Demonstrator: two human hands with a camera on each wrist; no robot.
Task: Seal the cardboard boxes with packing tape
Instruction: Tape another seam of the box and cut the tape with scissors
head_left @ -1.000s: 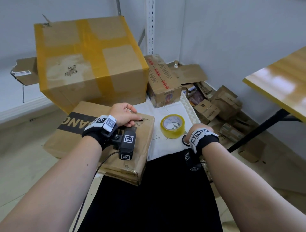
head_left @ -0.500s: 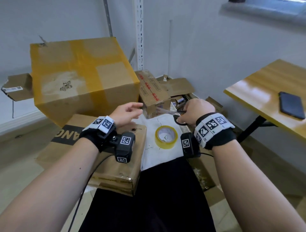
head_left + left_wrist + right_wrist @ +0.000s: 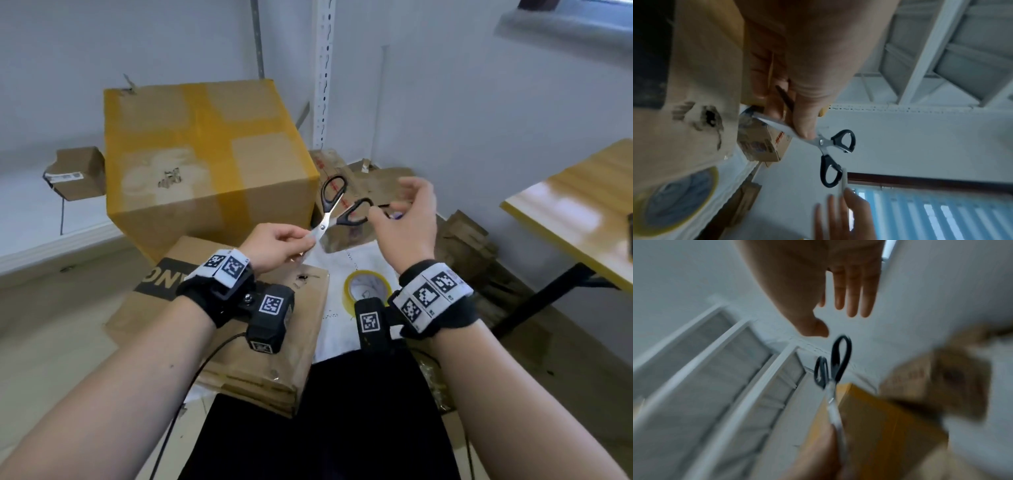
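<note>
**Corner workstation: hands, tools and cartons as they stand**

Left hand (image 3: 274, 246): raised over the lap, thumb and fingers pinched on the blades of the scissors (image 3: 334, 209). The black handles point up and away, spread apart.

Right hand (image 3: 409, 219): beside the lower handle loop, fingers straight and loosely spread, holding nothing. The right wrist view shows a gap between thumb and handle; whether a fingertip touches the loop elsewhere cannot be told.

Roll of packing tape (image 3: 367, 287): yellowish, lying flat on the white cloth (image 3: 337, 329) below the hands, partly hidden behind the right wrist camera.

Flattened cardboard box (image 3: 239, 346): brown, with a black printed band, lying on the person's left side of the cloth, under the left wrist. A small torn hole shows in its top face.

Large cardboard box (image 3: 205, 161): standing behind the flat one, tilted, crossed with wide bands of yellow-brown tape.

Small carton (image 3: 78, 173): on a pale ledge to the left, bearing a white label.

Heap of flattened cartons (image 3: 466, 243): on the floor to the right of the cloth, against the wall.

Room: white walls; a white perforated upright (image 3: 322, 75) in the corner; a wooden tabletop (image 3: 579, 212) with a yellow edge and black legs at the right.
</note>
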